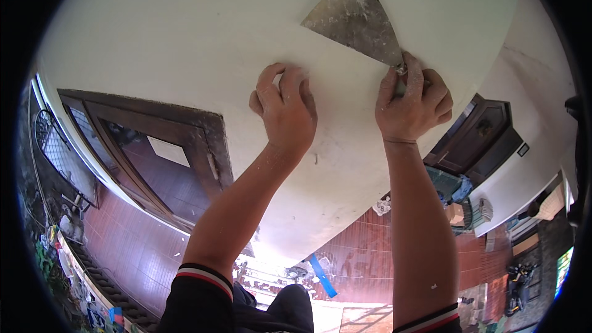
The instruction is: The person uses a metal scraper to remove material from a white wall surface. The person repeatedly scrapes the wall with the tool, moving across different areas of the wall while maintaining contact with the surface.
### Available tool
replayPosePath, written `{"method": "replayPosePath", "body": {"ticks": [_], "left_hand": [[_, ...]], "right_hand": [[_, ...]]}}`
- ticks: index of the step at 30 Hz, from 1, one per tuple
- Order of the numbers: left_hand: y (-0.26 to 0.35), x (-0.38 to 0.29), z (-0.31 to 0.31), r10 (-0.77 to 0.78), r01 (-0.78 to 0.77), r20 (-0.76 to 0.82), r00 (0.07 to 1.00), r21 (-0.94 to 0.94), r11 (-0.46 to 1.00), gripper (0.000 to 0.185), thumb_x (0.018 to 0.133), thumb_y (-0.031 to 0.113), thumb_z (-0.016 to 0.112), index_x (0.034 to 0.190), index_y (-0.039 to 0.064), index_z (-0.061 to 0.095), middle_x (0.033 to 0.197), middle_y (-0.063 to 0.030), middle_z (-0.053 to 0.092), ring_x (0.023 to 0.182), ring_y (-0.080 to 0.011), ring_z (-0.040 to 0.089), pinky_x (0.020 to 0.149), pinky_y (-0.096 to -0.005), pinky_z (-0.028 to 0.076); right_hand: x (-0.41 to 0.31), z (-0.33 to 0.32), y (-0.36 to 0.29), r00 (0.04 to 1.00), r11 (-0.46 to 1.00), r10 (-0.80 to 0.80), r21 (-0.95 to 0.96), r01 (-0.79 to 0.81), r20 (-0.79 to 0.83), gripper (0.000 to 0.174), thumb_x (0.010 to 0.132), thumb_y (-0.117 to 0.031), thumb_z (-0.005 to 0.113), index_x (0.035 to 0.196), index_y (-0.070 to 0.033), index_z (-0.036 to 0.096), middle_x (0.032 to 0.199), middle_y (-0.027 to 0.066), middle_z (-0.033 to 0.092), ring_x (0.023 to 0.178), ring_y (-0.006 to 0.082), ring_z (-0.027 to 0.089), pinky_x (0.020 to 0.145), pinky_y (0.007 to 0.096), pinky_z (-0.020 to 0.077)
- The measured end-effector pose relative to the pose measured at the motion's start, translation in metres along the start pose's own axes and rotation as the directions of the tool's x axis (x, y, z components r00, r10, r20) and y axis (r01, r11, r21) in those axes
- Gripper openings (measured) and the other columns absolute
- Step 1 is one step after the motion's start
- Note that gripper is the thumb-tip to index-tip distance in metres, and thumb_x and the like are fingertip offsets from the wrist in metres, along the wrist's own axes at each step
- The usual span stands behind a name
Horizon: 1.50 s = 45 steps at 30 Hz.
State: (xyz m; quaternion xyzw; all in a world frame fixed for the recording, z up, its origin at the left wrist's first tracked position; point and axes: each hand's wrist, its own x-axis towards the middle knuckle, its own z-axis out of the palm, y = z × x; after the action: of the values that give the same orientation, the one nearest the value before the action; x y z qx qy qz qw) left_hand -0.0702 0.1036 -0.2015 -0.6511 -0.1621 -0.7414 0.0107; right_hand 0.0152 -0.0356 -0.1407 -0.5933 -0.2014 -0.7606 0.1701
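My right hand (414, 97) grips a wide putty knife (354, 21) near the base of its triangular metal blade. The blade lies against or close to a pale painted wall (152, 37), pointing up and to the left. Whitish smears cover the metal, and the knife's handle is mostly hidden in my fingers. To its left, my left hand (289, 106) is raised at the wall with its fingers curled. Its fingertips are turned toward the wall and slightly blurred, so whether they hold something small cannot be told. White dust specks both hands.
Left of my arm is a dark wooden door frame (212, 148) with a glazed door. Another dark wooden door (467, 138) stands at right, near boxes (455, 212). Below, white scraps and a blue strip (323, 275) lie on the reddish tiled floor (365, 249).
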Motion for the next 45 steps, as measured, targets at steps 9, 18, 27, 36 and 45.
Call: {"method": "replayPosePath", "body": {"ticks": [9,18,27,36,45], "left_hand": [[-0.008,0.000,-0.004,0.004,-0.007,-0.063,0.998,-0.042,0.999,0.024,0.073,0.011,0.072,0.094,0.017,0.063,0.106,0.0027,0.055,0.087,-0.0116,0.054,0.075,-0.0339,0.023],[0.003,0.001,0.003,-0.099,0.093,-0.108,0.989,-0.059,0.994,0.017,0.072,0.013,0.072,0.085,0.018,0.063,0.099,0.0054,0.055,0.095,-0.0127,0.057,0.075,-0.0359,0.023],[0.007,0.000,0.012,-0.055,0.061,-0.097,0.994,0.057,0.996,0.014,0.079,0.009,0.063,0.092,0.015,0.060,0.104,0.0021,0.053,0.099,-0.0167,0.054,0.076,-0.0356,0.027],[0.000,0.001,0.015,-0.032,0.037,-0.125,0.992,0.033,0.999,0.013,0.079,0.007,0.064,0.090,0.010,0.060,0.103,-0.0031,0.053,0.100,-0.0186,0.055,0.078,-0.0365,0.030],[-0.008,-0.001,0.004,-0.066,0.057,-0.073,0.995,-0.121,0.991,0.019,0.077,0.012,0.071,0.095,0.016,0.065,0.102,0.0036,0.056,0.097,-0.0134,0.056,0.078,-0.0336,0.024]], "right_hand": [[0.000,0.001,0.001,1.000,1.000,-0.016,0.007,0.016,-0.004,0.029,0.080,-0.040,0.060,0.107,-0.028,0.065,0.100,-0.0010,0.050,0.096,0.0239,0.044,0.082,0.0403,0.0291],[0.000,0.000,0.002,0.999,0.999,-0.041,-0.023,0.041,0.012,0.029,0.084,-0.040,0.058,0.109,-0.026,0.063,0.100,-0.0004,0.050,0.096,0.0231,0.044,0.082,0.0401,0.0286],[0.000,0.001,0.003,0.998,0.998,-0.055,-0.023,0.055,-0.007,0.030,0.086,-0.042,0.056,0.108,-0.024,0.063,0.101,-0.0002,0.051,0.094,0.0224,0.045,0.082,0.0393,0.0282],[0.000,0.000,0.002,0.998,0.998,-0.056,-0.029,0.056,0.004,0.031,0.087,-0.044,0.054,0.108,-0.024,0.064,0.101,0.0001,0.051,0.095,0.0227,0.045,0.082,0.0399,0.0284],[0.001,-0.001,0.002,0.999,0.999,-0.038,-0.014,0.038,0.015,0.030,0.085,-0.041,0.055,0.108,-0.024,0.064,0.101,0.0008,0.051,0.096,0.0237,0.044,0.083,0.0401,0.0283]]}}
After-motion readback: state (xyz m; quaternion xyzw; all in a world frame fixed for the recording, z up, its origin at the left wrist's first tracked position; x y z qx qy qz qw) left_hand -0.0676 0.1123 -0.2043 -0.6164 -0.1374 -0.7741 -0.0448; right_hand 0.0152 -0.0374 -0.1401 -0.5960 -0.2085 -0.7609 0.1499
